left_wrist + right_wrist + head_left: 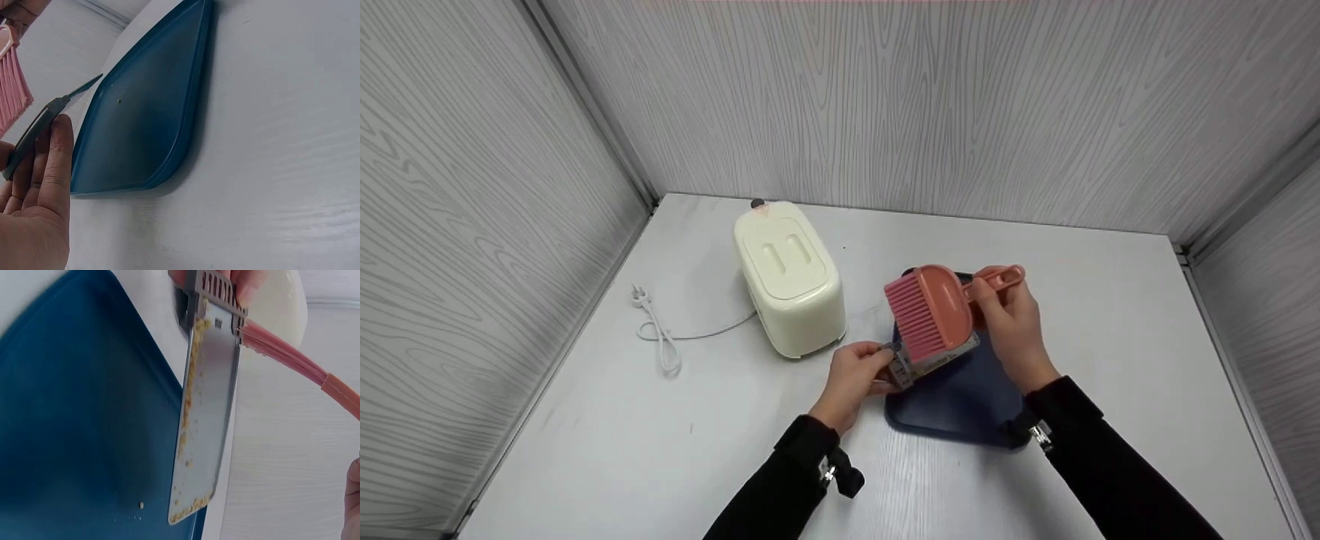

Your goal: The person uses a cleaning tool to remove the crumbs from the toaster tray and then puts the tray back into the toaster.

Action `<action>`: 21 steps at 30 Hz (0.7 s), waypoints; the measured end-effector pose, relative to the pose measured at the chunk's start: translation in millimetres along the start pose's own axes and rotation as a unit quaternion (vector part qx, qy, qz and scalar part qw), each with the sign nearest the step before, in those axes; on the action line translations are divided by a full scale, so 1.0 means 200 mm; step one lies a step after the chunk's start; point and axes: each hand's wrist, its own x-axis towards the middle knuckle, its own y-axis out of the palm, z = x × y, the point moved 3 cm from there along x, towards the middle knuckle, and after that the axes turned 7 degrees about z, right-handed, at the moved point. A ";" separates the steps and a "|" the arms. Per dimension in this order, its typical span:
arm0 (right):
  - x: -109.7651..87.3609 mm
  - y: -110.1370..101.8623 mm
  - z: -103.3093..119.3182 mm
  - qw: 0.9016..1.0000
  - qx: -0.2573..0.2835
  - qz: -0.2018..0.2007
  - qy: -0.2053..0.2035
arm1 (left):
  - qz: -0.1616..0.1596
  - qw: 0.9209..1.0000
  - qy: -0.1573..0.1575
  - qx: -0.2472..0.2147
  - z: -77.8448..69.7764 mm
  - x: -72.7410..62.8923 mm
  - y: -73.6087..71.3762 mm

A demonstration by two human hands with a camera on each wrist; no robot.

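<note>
My left hand (847, 379) pinches the grey slotted end of a metal crumb tray (214, 394), which is tilted above a blue tray (960, 409). Brown crumbs (190, 394) line one long edge and the far end of the metal plate. With my right hand (1014, 322) I grip the handle of a small orange brush (946, 304). Its pink bristles (281, 351) are right at the slotted end in the right wrist view. One small crumb (141, 505) lies on the blue tray.
A cream toaster (791, 262) with a covered top stands left of the blue tray. Its white cord (712, 332) runs left across the table to a bundled length and a plug (640, 296). Wood-grain panels (885, 105) enclose the table's back and sides.
</note>
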 end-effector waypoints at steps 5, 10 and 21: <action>0.00 0.04 -0.02 1.000 -0.025 0.001 -0.013 | 0.004 1.000 0.004 -0.004 0.00 0.00 0.00; -0.01 0.06 -0.05 0.999 -0.030 0.004 -0.012 | 0.006 1.000 0.007 -0.004 -0.01 0.00 0.00; -0.02 0.06 0.06 0.997 -0.079 -0.007 0.004 | 0.008 1.000 0.004 -0.008 0.00 0.01 -0.01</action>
